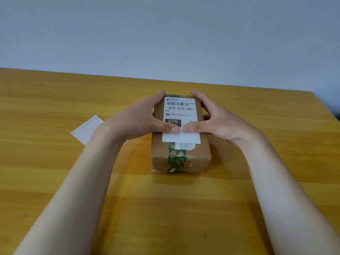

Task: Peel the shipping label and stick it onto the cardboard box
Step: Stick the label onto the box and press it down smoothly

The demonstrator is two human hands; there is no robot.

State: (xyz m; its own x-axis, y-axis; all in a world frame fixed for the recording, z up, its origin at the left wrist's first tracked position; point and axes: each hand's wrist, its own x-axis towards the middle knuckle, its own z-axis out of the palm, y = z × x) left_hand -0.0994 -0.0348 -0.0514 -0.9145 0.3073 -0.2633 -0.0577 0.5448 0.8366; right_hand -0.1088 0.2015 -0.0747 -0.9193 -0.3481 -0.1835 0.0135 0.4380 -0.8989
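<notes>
A small cardboard box (pixel 200 153) with green printed tape stands in the middle of the wooden table. A white shipping label (pixel 181 112) with a barcode and "070-070-A80" lies flat on the box's top. My left hand (pixel 139 118) cups the box's left side, thumb pressing the label's lower part. My right hand (pixel 217 118) cups the right side, its thumb pressing beside the left thumb. Both sets of fingers reach to the box's far end.
A white backing sheet (pixel 86 128) lies on the table (pixel 55 100) left of my left wrist. The table's far edge meets a pale blue-grey wall. A dark object shows at the right frame edge (pixel 338 115).
</notes>
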